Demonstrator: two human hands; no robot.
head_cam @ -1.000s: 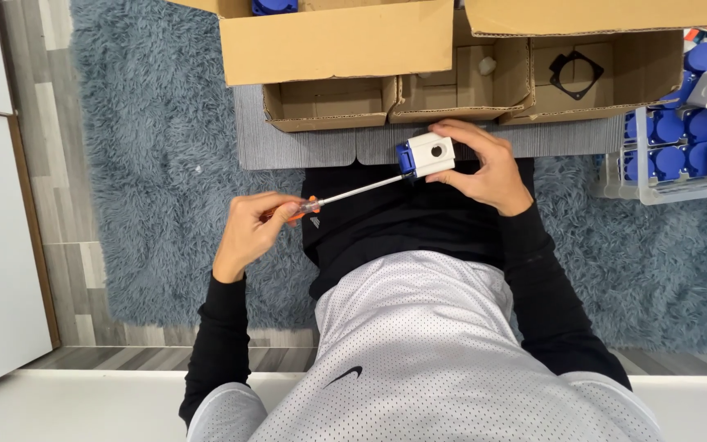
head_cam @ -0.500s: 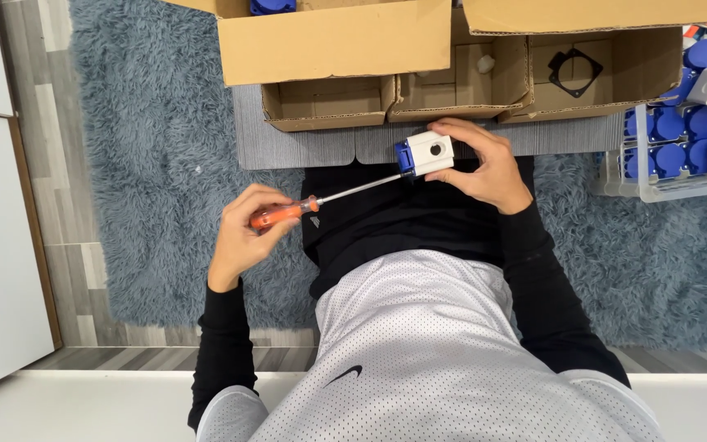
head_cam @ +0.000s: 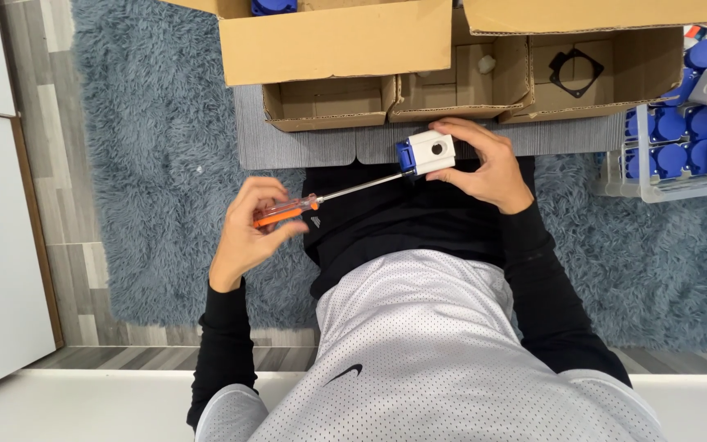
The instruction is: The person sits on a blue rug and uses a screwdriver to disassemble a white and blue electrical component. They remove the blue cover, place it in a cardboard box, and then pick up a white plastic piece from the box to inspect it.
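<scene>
Near the middle of the frame, slightly left, the left hand [head_cam: 249, 225] curls around the orange handle of a screwdriver [head_cam: 288, 213], the fingers wrapped over it and the thumb pressing from below, so the handle is pinched between them. The thin metal shaft runs up and to the right, and its tip meets the lower left corner of a small white box [head_cam: 429, 151] with a blue end and a dark round hole in its top face. That box sits just above the centre of the frame, over the person's dark-clothed lap. The right hand [head_cam: 484, 164] grips the box from the right side, with the fingers curved over its top and far edge and the thumb below it, holding it firmly.

Behind the box, across the upper part of the frame, open cardboard boxes [head_cam: 337, 49] stand in a row on a grey mat [head_cam: 288, 147]; one at the upper right holds a black square frame [head_cam: 574, 72]. At the right edge a clear plastic bin [head_cam: 681, 155] holds many blue and white parts of the same kind. A shaggy blue rug [head_cam: 149, 164] covers the floor beneath everything, and grey floorboards [head_cam: 42, 164] show at the left.
</scene>
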